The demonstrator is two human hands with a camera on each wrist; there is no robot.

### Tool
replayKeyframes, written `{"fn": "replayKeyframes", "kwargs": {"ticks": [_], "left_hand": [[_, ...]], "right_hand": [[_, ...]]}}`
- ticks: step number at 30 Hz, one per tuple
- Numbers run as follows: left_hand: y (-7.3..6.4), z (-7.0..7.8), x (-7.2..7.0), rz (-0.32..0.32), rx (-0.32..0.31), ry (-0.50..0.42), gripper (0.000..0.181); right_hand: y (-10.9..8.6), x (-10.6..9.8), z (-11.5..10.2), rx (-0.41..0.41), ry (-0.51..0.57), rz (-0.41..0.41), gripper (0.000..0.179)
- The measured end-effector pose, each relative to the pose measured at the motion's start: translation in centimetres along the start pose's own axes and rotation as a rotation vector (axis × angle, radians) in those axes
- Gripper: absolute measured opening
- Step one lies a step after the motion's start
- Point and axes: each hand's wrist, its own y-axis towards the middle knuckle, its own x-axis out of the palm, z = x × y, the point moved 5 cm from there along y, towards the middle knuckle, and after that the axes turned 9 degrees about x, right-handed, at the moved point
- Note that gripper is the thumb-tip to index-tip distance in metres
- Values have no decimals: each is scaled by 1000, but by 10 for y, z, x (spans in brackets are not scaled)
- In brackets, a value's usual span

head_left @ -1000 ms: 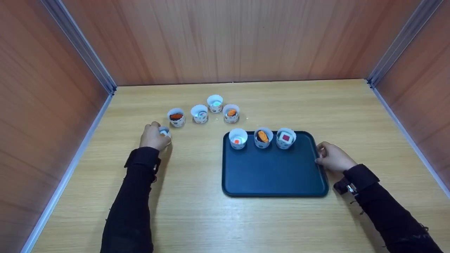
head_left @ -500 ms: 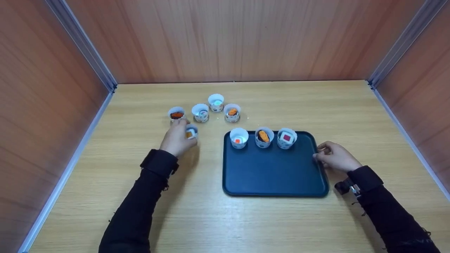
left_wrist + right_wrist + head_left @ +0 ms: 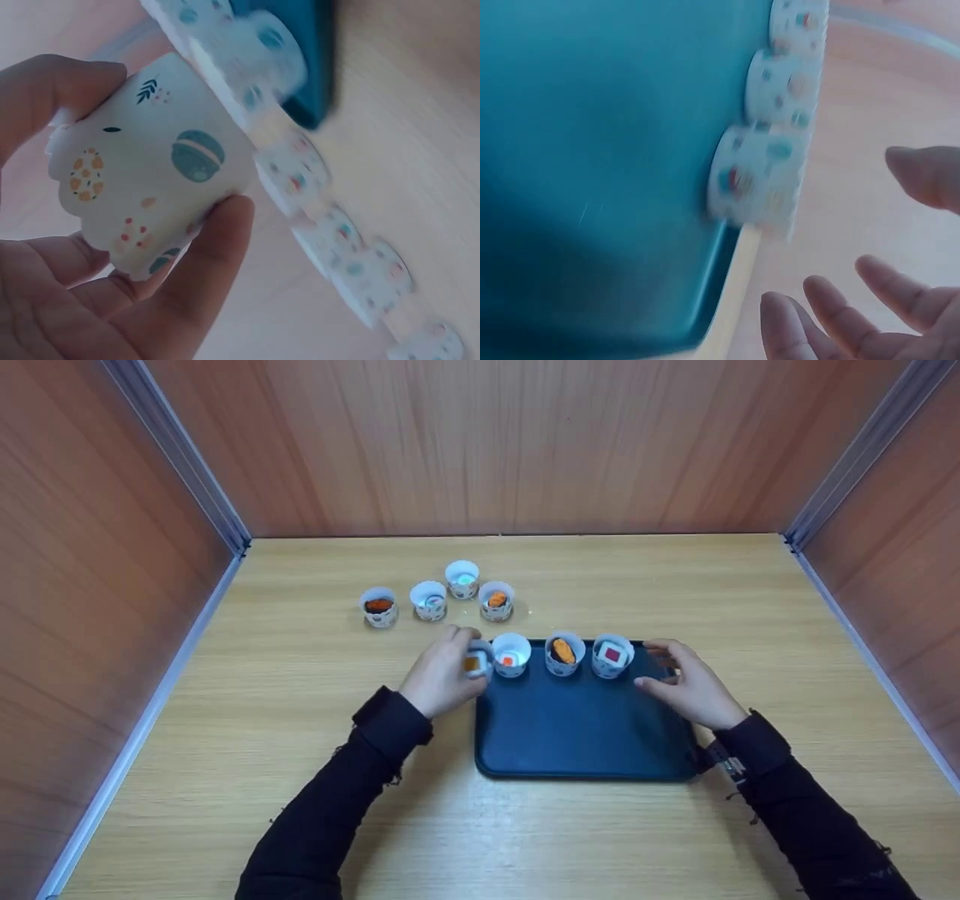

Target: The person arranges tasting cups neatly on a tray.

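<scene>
My left hand [image 3: 444,673] grips a white printed paper cup [image 3: 480,657] between thumb and fingers at the back left corner of a dark blue-green tray [image 3: 585,727]. A white and tan piece sits inside it. In the left wrist view the cup [image 3: 150,165] has a scalloped rim and macaron prints. Three more paper cups stand along the tray's back edge: one with a small orange-red piece [image 3: 510,655], one with an orange piece [image 3: 564,652], one with a white and red square [image 3: 613,655]. Over the tray's right side, my right hand [image 3: 694,684] spreads its fingers and holds nothing.
Several other paper cups stand on the wooden table behind the tray's left part, among them one with a red-brown piece [image 3: 379,607] and one with an orange piece [image 3: 496,601]. Wood-grain panels [image 3: 495,450] close in the table at the back and sides.
My left hand has carried its cup rightward from the table's left side to the tray's corner. My right hand has let go of the tray's right edge and moved slightly inward, fingers opening.
</scene>
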Motion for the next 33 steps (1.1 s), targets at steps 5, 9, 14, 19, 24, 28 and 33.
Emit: {"fn": "replayKeyframes", "kwargs": {"ticks": [5, 9, 14, 19, 24, 28, 33], "left_hand": [[5, 18, 12, -39, 56, -13, 56], [10, 31, 21, -87, 69, -32, 57], [16, 46, 32, -122, 96, -26, 59], [20, 59, 44, -166, 112, -36, 63], [22, 69, 53, -176, 160, -49, 61], [23, 72, 57, -170, 185, -40, 56], [25, 73, 57, -173, 149, -59, 62]], "right_hand": [[3, 18, -16, -63, 54, -11, 64], [5, 32, -26, -107, 118, -28, 69], [7, 52, -36, -128, 165, -98, 81], [6, 73, -45, -166, 179, -176, 91], [7, 86, -50, -208, 241, -225, 88], [9, 90, -52, -206, 288, -237, 82], [9, 90, -53, -189, 277, -198, 78]]}}
